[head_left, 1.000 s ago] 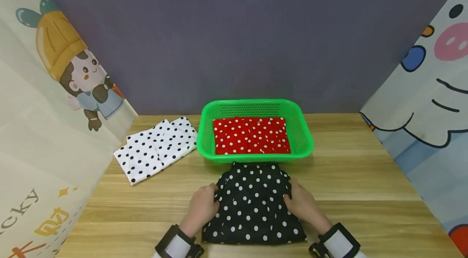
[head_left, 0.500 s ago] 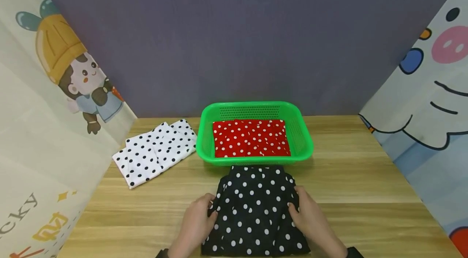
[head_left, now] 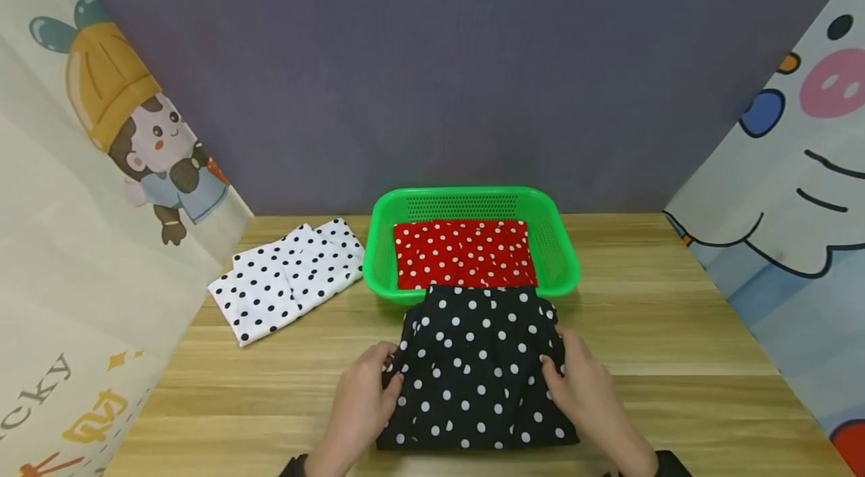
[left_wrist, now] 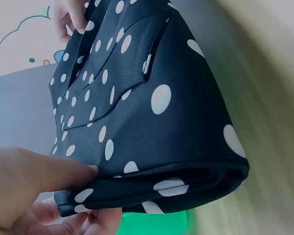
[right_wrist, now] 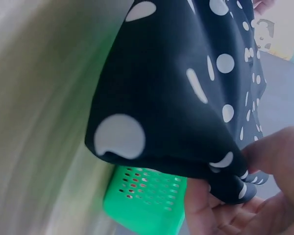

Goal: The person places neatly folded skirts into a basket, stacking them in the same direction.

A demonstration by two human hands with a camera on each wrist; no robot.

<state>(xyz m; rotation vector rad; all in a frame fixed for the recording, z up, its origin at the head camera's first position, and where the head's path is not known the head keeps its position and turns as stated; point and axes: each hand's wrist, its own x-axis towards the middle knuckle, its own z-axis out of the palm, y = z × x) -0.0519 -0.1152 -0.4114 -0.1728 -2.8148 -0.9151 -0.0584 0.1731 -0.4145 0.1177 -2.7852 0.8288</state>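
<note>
Between our left hand (head_left: 365, 393) and right hand (head_left: 585, 385), we pinch folded black, white-dotted fabric (head_left: 473, 372), best kept level and evenly taut.

On the near part of the cream printed panel (head_left: 61, 221) to my left, I can read the dark grey letters "cky" (head_left: 32, 396), slanting upward to the right, with whatever comes ahead of the c cut off by the edge of my head view. Just nearer to me and a little to the right of them, the same panel bears a tilted yellow mark (head_left: 94, 417) that resembles lettering, though its strokes are too stylised for me to make out any word.
</note>
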